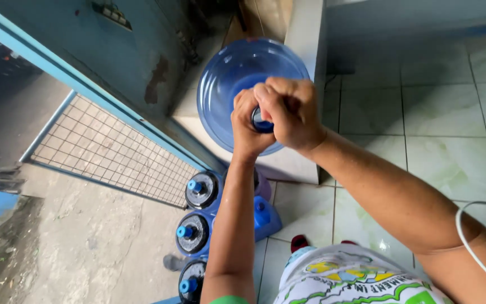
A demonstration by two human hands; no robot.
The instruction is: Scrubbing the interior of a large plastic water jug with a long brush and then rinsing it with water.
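A pale green tiled floor [440, 129] fills the right side, meeting rough concrete ground [85, 242] on the left, where a blue-framed wire mesh gate [108, 149] stands open beside a blue wall [125, 50]. Held up in front of the camera is a large, clear blue water jug [237, 73], lying tipped so its neck points toward the person and its base toward the wall. The right hand [291, 112] is curled into a tight fist over the neck, and the left hand [248, 126] wraps it from the other side; the fingers of both are closed fully around the neck, with only a bit of its dark blue mouth showing between them. Below, along the floor's left edge, three more jugs with blue caps [193, 232] stand in a row, touching one another.
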